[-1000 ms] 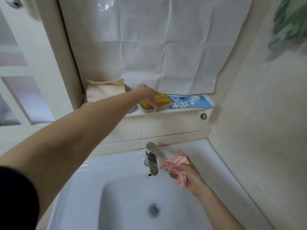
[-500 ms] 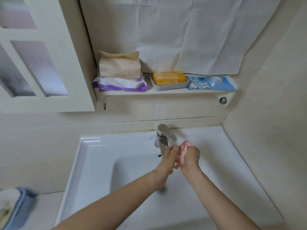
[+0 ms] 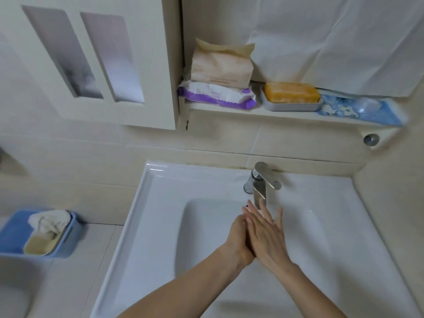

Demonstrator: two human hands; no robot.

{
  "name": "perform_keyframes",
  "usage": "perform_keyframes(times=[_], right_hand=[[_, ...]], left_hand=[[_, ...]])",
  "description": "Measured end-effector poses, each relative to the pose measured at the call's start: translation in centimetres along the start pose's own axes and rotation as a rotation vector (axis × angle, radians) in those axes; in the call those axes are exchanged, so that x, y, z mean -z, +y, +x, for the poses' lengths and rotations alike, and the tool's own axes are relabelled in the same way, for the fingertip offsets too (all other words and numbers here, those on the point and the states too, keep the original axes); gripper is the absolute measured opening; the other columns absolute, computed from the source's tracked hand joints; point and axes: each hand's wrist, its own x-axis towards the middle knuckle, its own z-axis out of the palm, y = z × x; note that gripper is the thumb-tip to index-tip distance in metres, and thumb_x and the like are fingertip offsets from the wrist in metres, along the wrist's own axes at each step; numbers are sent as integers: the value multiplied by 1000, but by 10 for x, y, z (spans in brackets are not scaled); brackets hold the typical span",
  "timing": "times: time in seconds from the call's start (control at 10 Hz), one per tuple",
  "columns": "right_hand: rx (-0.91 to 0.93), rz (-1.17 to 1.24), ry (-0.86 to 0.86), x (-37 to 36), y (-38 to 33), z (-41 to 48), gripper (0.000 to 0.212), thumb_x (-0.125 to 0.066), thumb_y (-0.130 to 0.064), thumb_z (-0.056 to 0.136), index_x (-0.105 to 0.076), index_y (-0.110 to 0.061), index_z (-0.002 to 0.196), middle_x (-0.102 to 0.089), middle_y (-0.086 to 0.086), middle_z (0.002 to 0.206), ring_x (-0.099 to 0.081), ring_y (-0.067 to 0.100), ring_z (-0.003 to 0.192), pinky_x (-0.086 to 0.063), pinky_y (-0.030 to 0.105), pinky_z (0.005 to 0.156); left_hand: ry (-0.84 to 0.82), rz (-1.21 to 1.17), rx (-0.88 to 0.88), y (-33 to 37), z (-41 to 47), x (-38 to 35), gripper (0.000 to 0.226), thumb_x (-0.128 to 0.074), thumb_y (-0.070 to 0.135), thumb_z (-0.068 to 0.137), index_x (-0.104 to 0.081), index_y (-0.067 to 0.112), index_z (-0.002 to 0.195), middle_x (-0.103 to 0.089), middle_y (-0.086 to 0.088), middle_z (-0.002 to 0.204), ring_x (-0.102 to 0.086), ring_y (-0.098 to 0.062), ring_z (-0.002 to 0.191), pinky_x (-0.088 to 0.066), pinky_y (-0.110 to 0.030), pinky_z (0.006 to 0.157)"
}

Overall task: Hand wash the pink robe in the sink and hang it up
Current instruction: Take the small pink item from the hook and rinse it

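From where I stand the pink robe is nowhere to be seen; if it is here at all it is small enough to be hidden between the palms, and I can't tell that it is. The two hands meet over the basin of the white sink (image 3: pixel 160 203), just below the spout of the steel faucet (image 3: pixel 261 182). The right hand (image 3: pixel 266 235) lies flat on top, fingers straight and slightly spread, pressing down rather than clutching. The left hand (image 3: pixel 237 237) is underneath and beside it, mostly covered, so I can't say whether it is clasping anything. Both forearms reach in from the near edge and angle together to that one spot. I'd judge this to be the rubbing part of the wash. I can make out no stream from the spout and no water standing in the basin. Rinsing, wringing and hanging up all look to be ahead. On the shelf (image 3: pixel 229 109) above, an orange bar of soap (image 3: pixel 291 92) sits in its dish (image 3: pixel 291 106) beside a purple pack of wipes (image 3: pixel 215 95), and a blue basket (image 3: pixel 13 232) stands off to the left
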Motion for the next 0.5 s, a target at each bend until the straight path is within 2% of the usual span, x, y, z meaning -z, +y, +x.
perform_keyframes(times=[0.1,0.2,0.3,0.4,0.5], right_hand=[[-49,-434,-43,6,8,-15,69,-1,-44,88,-21,-21,150,-40,-1,148,-25,12,140,-12,37,116],[-300,184,-330,33,14,-23,78,-53,-30,87,-6,-38,149,-52,-9,126,-52,8,113,-40,25,94],[-352,417,129,64,45,-1,49,-59,-17,91,-43,-17,137,-62,10,121,-64,23,96,-49,37,86],[-406,641,252,87,46,16,22,-48,-11,95,-59,-6,114,-67,18,106,-67,30,83,-54,37,77],[-358,780,219,92,34,33,18,-46,-8,95,-58,-8,109,-65,17,103,-66,30,86,-54,37,80]], left_hand=[[355,-265,339,-9,-16,-3,26,-38,31,99,-54,19,84,-59,3,77,-55,-12,71,-48,-24,63],[376,-307,472,-31,-18,23,21,-41,7,93,-53,12,77,-50,-6,67,-47,-16,50,-43,-20,48],[599,-243,464,-41,-19,66,28,-34,-10,90,-51,4,73,-46,-9,52,-40,-16,37,-38,-11,36],[815,-54,439,-40,-28,107,36,-24,-13,88,-45,2,63,-34,-1,30,-26,-7,17,-22,-5,27],[964,33,421,-38,-37,136,33,-24,-13,81,-41,4,58,-33,1,26,-20,-7,15,-17,-1,30]])
